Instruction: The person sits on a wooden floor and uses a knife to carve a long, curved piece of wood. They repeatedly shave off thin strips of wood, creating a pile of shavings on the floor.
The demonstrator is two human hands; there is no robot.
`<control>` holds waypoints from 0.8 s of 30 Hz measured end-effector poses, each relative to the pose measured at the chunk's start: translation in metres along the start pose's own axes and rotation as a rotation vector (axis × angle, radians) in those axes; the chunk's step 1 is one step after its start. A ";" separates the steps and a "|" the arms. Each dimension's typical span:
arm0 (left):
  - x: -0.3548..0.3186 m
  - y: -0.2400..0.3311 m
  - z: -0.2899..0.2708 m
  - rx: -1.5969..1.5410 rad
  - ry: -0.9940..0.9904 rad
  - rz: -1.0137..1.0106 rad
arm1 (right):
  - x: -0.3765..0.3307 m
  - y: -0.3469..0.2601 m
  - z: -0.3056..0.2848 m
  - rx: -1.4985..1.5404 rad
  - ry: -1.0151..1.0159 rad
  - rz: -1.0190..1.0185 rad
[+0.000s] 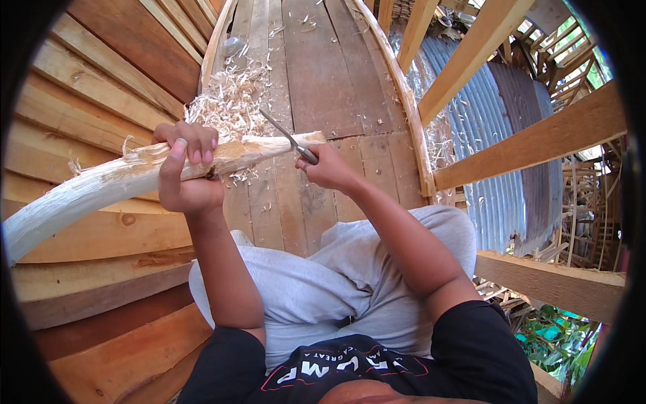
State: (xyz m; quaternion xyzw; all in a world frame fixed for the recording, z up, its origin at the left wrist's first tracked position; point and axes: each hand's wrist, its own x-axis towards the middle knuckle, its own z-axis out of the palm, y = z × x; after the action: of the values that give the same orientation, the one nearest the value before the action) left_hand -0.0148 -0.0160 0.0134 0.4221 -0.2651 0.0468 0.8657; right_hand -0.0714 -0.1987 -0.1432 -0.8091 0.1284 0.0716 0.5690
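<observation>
A long, pale, peeled wooden pole [101, 185] runs from the left edge to the middle of the view, its right end partly shaved. Around its thicker part curl the fingers of my left hand [190, 161], with the thumb raised on top. My right hand [328, 167] is closed on the handle of a knife [281, 128]. The thin blade points up and to the left, crossing in front of the pole near its right end. Whether the blade touches the wood, I cannot tell.
Curled wood shavings [232, 101] heap on the plank floor [323, 81] beyond the pole. A plank wall [87, 87] stands at left. On the right are wooden posts [531, 135] and corrugated metal sheets [494, 182]. A small round translucent object [233, 46] lies by the shavings.
</observation>
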 end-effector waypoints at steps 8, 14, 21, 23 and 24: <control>0.000 -0.003 0.001 -0.018 0.018 -0.006 | 0.011 -0.001 0.004 -0.119 0.165 0.239; -0.004 0.002 0.008 0.068 0.036 -0.022 | -0.013 -0.064 0.006 -0.205 0.131 0.216; -0.009 -0.008 0.032 -0.005 -0.013 0.010 | 0.032 0.062 -0.016 -0.398 0.232 0.143; -0.010 0.002 0.022 0.049 0.000 0.022 | 0.011 -0.021 -0.003 -0.300 0.174 0.186; -0.010 0.003 0.022 0.057 0.002 0.022 | 0.001 -0.051 -0.004 -0.260 0.160 0.219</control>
State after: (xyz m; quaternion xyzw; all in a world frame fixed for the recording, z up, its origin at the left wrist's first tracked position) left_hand -0.0334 -0.0292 0.0216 0.4435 -0.2674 0.0643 0.8530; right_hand -0.0556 -0.1861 -0.0956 -0.8601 0.2502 0.0845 0.4364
